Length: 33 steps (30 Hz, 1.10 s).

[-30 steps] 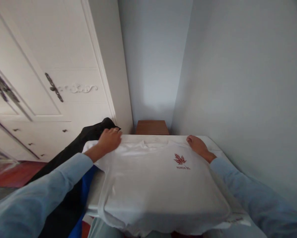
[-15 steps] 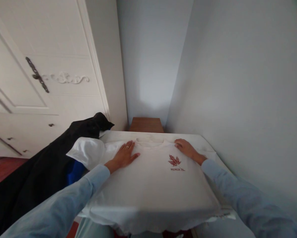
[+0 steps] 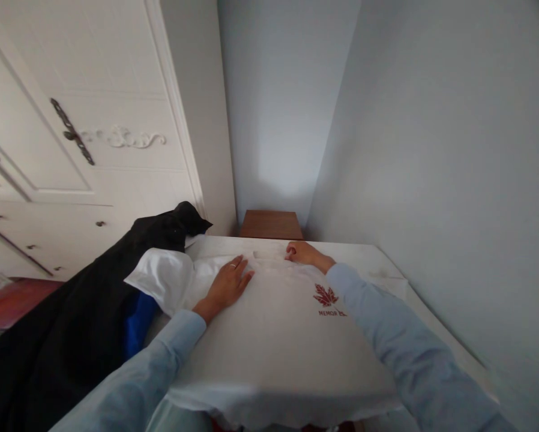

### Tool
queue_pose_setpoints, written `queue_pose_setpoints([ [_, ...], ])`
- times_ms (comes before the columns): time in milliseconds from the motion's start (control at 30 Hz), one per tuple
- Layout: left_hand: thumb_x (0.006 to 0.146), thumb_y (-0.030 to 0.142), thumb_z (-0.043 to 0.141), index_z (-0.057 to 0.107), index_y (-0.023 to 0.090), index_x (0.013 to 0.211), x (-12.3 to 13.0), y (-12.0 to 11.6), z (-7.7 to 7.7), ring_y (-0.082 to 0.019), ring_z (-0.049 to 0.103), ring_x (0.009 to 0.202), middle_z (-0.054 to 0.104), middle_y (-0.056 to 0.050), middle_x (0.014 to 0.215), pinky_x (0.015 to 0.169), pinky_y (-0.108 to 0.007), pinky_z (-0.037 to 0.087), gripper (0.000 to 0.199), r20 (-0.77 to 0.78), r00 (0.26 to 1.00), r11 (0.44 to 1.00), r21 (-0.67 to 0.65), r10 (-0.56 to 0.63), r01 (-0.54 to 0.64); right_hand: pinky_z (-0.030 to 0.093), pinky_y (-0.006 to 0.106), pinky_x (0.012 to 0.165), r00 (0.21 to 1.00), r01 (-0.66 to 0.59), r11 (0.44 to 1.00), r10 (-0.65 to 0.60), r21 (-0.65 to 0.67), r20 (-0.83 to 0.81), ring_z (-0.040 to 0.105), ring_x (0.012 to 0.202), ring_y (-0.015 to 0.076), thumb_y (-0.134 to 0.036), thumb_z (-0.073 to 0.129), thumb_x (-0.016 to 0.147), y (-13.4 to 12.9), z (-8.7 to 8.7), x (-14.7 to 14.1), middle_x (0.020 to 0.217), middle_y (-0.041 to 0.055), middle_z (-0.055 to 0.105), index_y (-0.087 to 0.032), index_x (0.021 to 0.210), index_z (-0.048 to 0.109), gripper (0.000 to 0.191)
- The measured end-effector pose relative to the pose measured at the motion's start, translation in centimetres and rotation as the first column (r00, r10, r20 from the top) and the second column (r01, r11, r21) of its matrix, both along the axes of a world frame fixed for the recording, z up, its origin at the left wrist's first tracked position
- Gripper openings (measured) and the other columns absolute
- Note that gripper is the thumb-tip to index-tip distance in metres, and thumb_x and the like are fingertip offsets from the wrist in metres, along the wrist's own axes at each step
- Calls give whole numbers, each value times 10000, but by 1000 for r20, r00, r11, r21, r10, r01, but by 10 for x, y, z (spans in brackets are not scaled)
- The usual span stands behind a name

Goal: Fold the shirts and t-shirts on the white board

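**White T-shirt (image 3: 269, 342) laid out on a white table (image 3: 359, 255)**

The T-shirt lies front side up across the table, its collar (image 3: 272, 255) toward the far edge and its lower part draped over the near edge. A dark red maple-leaf print (image 3: 326, 296), with small lettering beneath, marks the chest on the right-hand side of the view. The left hand (image 3: 224, 285), wearing a ring (image 3: 233, 264) on one finger, rests palm down on the fabric just left of the collar; its grip is wide, the fingers extended and the thumb spread apart. The right hand (image 3: 306, 254) is at the other side of the collar, its grip narrow, with fingers curled; it appears to pinch a fold of the T-shirt, though the fingertips are small and poorly lit. At left, one shirt sleeve (image 3: 164, 276) extends over a black garment (image 3: 89, 300), which hangs along that side of the table; a piece of blue cloth (image 3: 138, 324) shows below the sleeve. Behind the table's far edge is a brown wooden box (image 3: 271, 225). A white wardrobe (image 3: 134, 66) with dark metal handles stands at left, and a pale grey-blue wall (image 3: 440, 150) rises at right.
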<state>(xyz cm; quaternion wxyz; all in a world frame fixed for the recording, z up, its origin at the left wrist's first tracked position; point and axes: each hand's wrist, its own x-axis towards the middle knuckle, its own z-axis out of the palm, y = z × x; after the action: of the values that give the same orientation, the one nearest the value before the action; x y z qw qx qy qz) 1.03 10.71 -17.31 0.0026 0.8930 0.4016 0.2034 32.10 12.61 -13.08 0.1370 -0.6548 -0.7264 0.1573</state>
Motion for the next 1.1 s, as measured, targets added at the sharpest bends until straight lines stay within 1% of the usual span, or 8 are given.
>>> queue_pose_setpoints([
  [133,1063,514,280,569,81,1371,1,-1,3,-323,518,1390,539,-239,1489,1144,-511,442,605,14,1000,1000,-18,12,-12,474,238,727,994,-37,998,42,-57,99,682,800,175,-144,773,781,14,13,-10,868,48,770,-185,784,738,54],
  [233,1060,514,292,553,80,1386,2,3,2,-315,509,1398,532,-239,1495,1158,-484,424,602,7,1000,999,-14,30,-30,469,281,823,983,39,997,-48,59,175,675,970,214,-178,623,932,12,17,-10,1045,106,760,-180,939,737,114],
  [333,1056,509,308,521,41,1417,4,9,1,-322,473,1427,509,-265,1505,1195,-460,369,628,-41,997,998,-23,62,-63,454,331,903,966,93,983,-128,160,223,640,1088,253,-187,537,989,4,10,-10,1136,147,729,-173,1033,711,179],
  [533,1042,556,332,419,21,1504,6,12,4,-337,412,1469,463,-257,1548,1221,-464,311,712,-116,990,995,-44,81,-87,463,345,951,965,103,966,-156,237,212,629,1100,247,-179,511,995,3,-7,-13,1143,139,717,-169,1067,692,196],
  [700,1041,559,322,495,40,1446,11,14,20,-349,476,1419,522,-272,1491,1153,-479,392,681,-130,986,993,-45,105,-112,446,372,1058,983,-17,961,-34,277,178,612,1203,226,-212,465,1020,7,-5,-19,1263,133,691,-161,1247,661,305],
  [800,1046,538,320,464,69,1485,18,18,25,-342,421,1461,502,-244,1523,1171,-502,361,658,-133,988,996,-28,77,-82,389,389,1154,968,-200,947,151,252,200,533,1353,232,-321,526,1018,0,-14,-27,1450,137,599,-172,1378,609,399],
  [900,1052,515,307,432,90,1521,23,22,22,-318,367,1499,468,-202,1565,1218,-511,289,645,-179,984,995,-92,12,-29,330,433,1214,922,-363,910,319,202,217,441,1452,255,-421,436,1055,-9,-28,-31,1557,164,489,-150,1457,554,499],
  [1100,1046,555,255,305,22,1575,19,26,14,-337,345,1507,394,-224,1603,1234,-498,250,752,-199,975,986,-118,96,-121,248,424,1262,928,-317,939,278,132,249,345,1515,253,-446,329,1081,-9,-27,-31,1608,170,408,-114,1518,475,568],
])
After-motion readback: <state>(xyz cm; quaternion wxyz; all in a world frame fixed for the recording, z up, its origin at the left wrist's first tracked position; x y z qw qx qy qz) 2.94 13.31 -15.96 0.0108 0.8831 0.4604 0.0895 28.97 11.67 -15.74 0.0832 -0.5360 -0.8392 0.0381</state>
